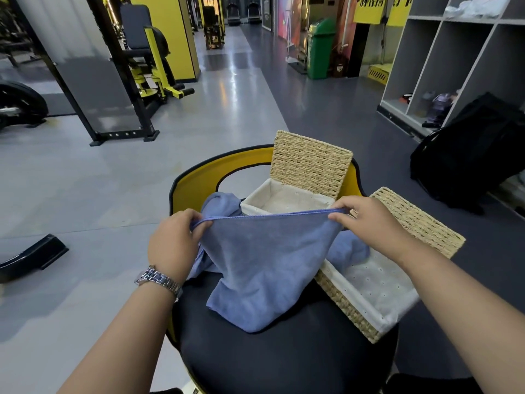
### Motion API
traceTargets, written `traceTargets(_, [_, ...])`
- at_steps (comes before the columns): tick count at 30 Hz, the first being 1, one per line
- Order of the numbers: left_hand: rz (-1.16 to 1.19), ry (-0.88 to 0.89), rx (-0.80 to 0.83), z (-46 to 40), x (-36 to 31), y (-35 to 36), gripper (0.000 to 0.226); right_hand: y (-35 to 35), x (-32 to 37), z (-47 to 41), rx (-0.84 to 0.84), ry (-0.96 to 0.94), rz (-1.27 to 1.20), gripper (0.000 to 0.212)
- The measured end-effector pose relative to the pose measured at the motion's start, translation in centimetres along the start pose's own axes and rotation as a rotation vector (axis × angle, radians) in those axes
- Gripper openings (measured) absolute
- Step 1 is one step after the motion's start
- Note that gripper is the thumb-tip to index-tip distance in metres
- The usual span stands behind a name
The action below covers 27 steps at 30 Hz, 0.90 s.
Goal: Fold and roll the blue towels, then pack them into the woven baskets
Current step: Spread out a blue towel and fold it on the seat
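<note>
A blue towel (261,263) hangs stretched between my hands over a black and yellow chair seat (284,362). My left hand (176,243) pinches its upper left corner and my right hand (366,223) pinches its upper right corner. The towel's lower end rests on the seat. More blue towel cloth (220,204) lies bunched behind it, and another piece (350,250) lies in the near woven basket (346,305). A second woven basket (257,199) with white lining stands at the back, its lid (309,163) raised.
The near basket's lid (417,220) is open to the right. A black bag (471,152) sits on the floor by grey shelves (443,61). Gym machines (147,66) stand at the left, and a black object (31,257) lies on the floor.
</note>
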<state>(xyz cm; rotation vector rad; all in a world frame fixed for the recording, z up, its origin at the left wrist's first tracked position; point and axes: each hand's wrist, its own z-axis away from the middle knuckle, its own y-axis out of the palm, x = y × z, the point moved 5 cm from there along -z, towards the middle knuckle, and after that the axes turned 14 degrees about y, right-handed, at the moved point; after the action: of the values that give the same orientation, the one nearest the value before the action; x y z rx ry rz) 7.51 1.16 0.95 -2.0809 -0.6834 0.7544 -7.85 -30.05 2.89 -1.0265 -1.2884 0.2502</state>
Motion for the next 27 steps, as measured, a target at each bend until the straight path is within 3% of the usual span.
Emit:
traceTargets(4, [0.076,-0.061,0.060,0.5,0.3,-0.7,0.007,-1.4,0.7,0.7,-0.168,-0.015,-0.027,0.010])
traceTargets(9, [0.258,-0.086,0.043,-0.3,0.2,-4.1,0.014,-3.1,3.2,0.7,-0.106,0.000,-0.065,0.014])
traceTargets(15, [0.331,-0.023,-0.275,-3.4,-2.0,-12.6,0.011,-7.4,8.9,1.2,-0.308,-0.110,-0.285,0.011])
traceTargets(19, [0.225,-0.052,-0.067,-3.2,-2.6,-13.2,0.009,-7.4,10.2,1.7,-0.220,-0.086,-0.203,0.012])
traceTargets(22, [0.212,-0.077,-0.151,-2.4,-2.1,-14.3,0.010,-8.3,10.5,2.5,-0.279,-0.080,-0.244,0.010])
traceTargets(27, [0.163,-0.060,-0.144,-1.8,-1.8,-14.5,0.009,-8.4,10.6,3.3,-0.278,-0.066,-0.149,0.009])
